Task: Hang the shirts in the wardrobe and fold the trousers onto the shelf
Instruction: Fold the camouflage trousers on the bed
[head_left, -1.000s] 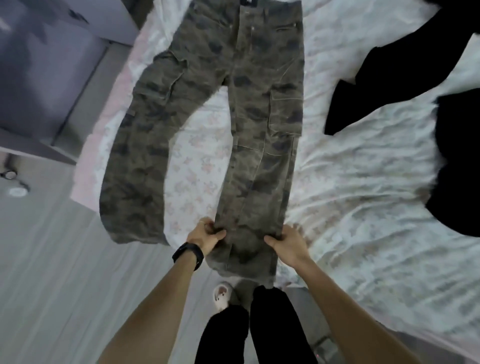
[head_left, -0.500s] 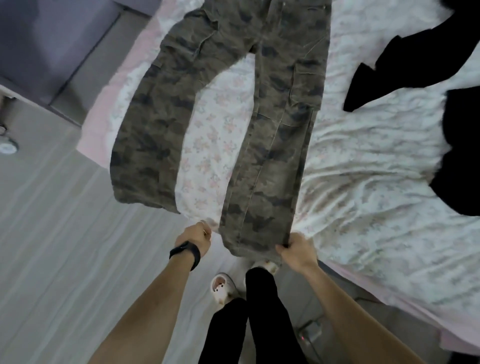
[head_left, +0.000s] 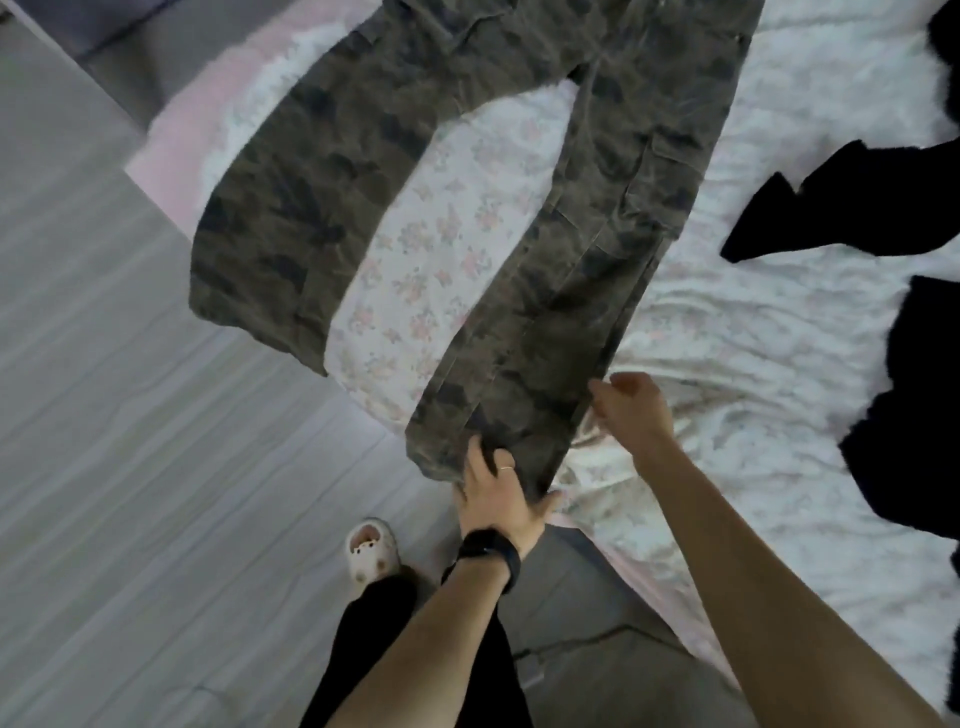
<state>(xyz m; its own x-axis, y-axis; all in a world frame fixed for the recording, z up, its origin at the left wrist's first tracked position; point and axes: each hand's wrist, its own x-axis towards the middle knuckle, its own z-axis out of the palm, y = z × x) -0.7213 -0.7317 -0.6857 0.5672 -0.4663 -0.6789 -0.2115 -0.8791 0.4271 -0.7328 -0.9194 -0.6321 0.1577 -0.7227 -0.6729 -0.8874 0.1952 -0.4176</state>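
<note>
Camouflage cargo trousers (head_left: 519, 171) lie spread on the bed, legs apart, both hems at the near edge. The left leg's hem (head_left: 249, 291) hangs over the bed's corner. My left hand (head_left: 493, 488), with a black watch on the wrist, grips the bunched hem of the right leg, fingers on top and thumb spread to the right. My right hand (head_left: 628, 410) is beside that leg's outer seam, a little up from the hem, with loosely curled fingers that hold nothing.
The bed has a white floral sheet (head_left: 753, 364). Two black garments (head_left: 841, 208) (head_left: 924, 405) lie on it at the right. Grey wood-look floor (head_left: 130, 441) fills the left. My black-trousered legs and a white slipper (head_left: 371, 551) are at the bed's near corner.
My left hand has moved right onto the right leg's hem and taken hold of it. My right hand has let go of the hem corner and shifted up along the outer seam.
</note>
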